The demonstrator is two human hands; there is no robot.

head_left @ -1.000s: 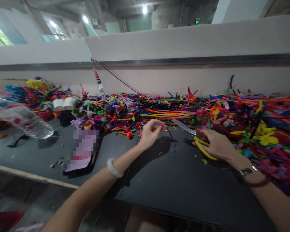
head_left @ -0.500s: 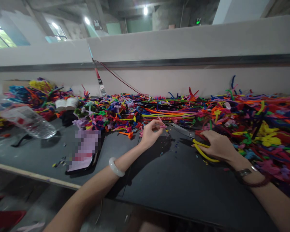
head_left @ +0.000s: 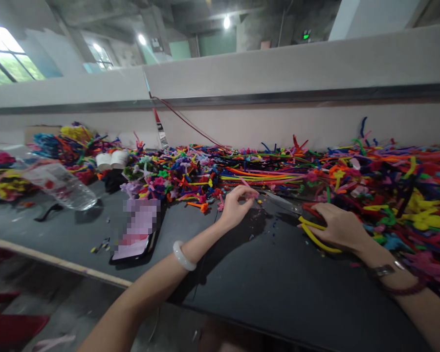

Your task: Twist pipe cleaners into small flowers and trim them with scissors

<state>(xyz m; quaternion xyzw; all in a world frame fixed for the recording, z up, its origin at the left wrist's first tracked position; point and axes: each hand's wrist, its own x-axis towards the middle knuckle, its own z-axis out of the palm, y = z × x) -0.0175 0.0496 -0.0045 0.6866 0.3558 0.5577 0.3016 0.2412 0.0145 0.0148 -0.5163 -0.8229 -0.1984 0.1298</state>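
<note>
My left hand [head_left: 236, 210] is closed in a pinch on a small pink fuzzy pipe cleaner piece [head_left: 253, 193], a thin end of which sticks up past the fingers. To its right, my right hand [head_left: 339, 226] is wrapped round scissors [head_left: 283, 201] with red at the handle. Their blades point left, with the tip close to the pink piece; whether they touch cannot be made out. A bent yellow strip [head_left: 320, 240] shows under the right fingers, and I cannot tell if it belongs to the handle. Tiny coloured clippings [head_left: 273, 224] lie on the dark table below.
Heaps of coloured pipe cleaners [head_left: 267, 176] line the table's back against a pale partition [head_left: 264, 117]. Left of my arm lie a phone [head_left: 137, 234] and a clear plastic bottle [head_left: 68, 188]. White rolls [head_left: 112, 160] stand behind them. The table edge [head_left: 58, 261] runs along the front left.
The whole view has shifted slightly, so everything sits a little further right and lower. Both hands keep nearly the same pose and grip.
</note>
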